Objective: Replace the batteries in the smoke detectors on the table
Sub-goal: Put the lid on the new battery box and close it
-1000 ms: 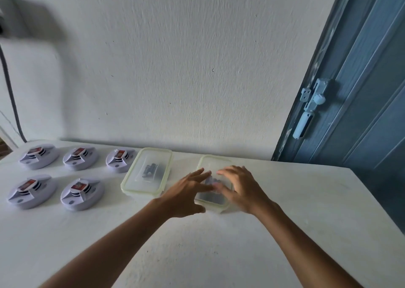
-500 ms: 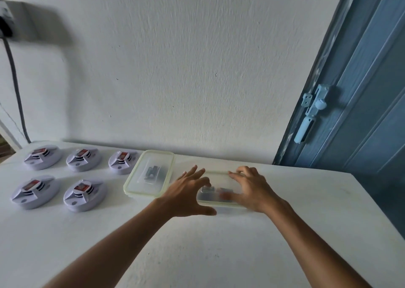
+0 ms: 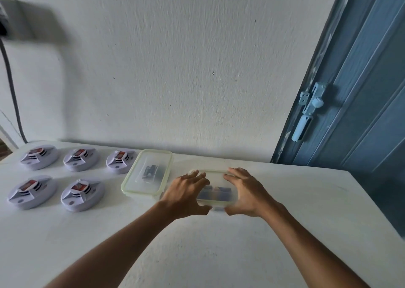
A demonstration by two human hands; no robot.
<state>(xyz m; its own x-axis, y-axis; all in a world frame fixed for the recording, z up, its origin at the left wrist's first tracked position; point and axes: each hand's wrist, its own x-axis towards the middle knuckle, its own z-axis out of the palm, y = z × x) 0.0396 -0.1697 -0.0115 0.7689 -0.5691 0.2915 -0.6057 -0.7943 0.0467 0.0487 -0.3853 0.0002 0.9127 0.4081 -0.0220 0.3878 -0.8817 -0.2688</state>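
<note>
both forearms came up from the bottom edge and met at a clear plastic container (image 3: 215,194) sitting on the white table (image 3: 197,254). the left hand (image 3: 185,196) was on its 9 o'clock side, thumb hooked round the near edge and fingers (image 3: 198,174) curled over the far rim, so it was gripping the box. the right hand (image 3: 247,192) mirrored it at 3 o'clock, thumb under the near corner, fingers over the top edge, gripping too. dark batteries (image 3: 215,194) showed blurry through the plastic between the hands.

just beside the left hand at about 10 o'clock sat a second container (image 3: 146,174) with a green-rimmed lid on, something dark inside. out at 9 o'clock from there lay the five smoke detectors (image 3: 82,194), two in the near row, three in the far row by the wall (image 3: 175,68). a blue door (image 3: 361,90) stood off at 2 o'clock.
</note>
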